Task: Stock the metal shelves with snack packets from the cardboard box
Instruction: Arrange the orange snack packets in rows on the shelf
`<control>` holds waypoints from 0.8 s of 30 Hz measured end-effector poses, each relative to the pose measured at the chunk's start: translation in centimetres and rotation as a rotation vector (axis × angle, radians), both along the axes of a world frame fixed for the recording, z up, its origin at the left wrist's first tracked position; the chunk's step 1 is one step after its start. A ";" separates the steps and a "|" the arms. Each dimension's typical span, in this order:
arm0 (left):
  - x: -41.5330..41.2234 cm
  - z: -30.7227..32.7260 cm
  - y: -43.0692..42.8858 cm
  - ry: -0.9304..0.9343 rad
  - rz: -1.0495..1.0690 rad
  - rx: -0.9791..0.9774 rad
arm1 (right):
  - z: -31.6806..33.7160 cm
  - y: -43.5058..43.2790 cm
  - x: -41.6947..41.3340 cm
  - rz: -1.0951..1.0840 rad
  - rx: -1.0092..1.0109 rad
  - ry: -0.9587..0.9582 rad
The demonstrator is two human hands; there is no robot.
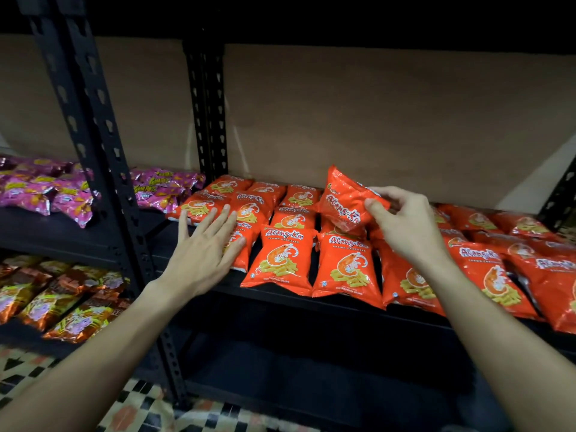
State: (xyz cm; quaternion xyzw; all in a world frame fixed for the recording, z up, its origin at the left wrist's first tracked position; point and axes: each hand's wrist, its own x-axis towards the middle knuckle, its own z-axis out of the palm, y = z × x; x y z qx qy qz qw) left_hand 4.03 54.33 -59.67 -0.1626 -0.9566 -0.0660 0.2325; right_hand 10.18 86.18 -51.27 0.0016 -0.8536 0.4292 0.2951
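Several orange prawn cracker packets (282, 260) lie in rows on the black metal shelf (311, 304). My right hand (402, 222) pinches one orange packet (346, 201) by its right edge and holds it tilted above the back rows. My left hand (205, 244) is flat with its fingers spread, resting on the leftmost packets in the front rows. The cardboard box is out of view.
Pink snack packets (62, 191) fill the shelf to the left, and brown-orange packets (56, 300) fill the shelf below it. Black slotted uprights (103, 169) stand between the two racks. A lower shelf is dark. Patterned floor tiles (134, 403) show at the bottom.
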 end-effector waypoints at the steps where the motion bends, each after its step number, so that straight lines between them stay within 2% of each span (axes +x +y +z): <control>1: 0.1 0.1 0.0 0.020 -0.005 0.017 | 0.1 0.0 0.1 0.001 -0.010 0.003; 7: 0.5 1.1 0.2 0.148 -0.034 0.094 | 0.5 -0.1 0.1 0.029 -0.143 0.034; 12: 1.2 2.9 2.6 0.243 -0.216 0.270 | 0.8 -1.3 -0.2 0.121 -0.453 -0.018; 15: 1.5 5.3 4.8 0.148 -0.337 0.595 | 1.2 -2.3 0.2 0.215 -0.597 -0.093; 17: 1.7 7.2 6.1 0.056 -0.372 0.734 | 1.3 -2.9 0.4 0.250 -0.645 -0.130; 21: 2.2 8.9 8.3 -0.027 -0.394 0.844 | 1.4 -3.9 0.5 0.284 -0.602 -0.165; 24: 2.1 8.8 8.5 -0.086 -0.368 0.781 | 1.0 -4.7 0.7 0.349 -0.554 -0.196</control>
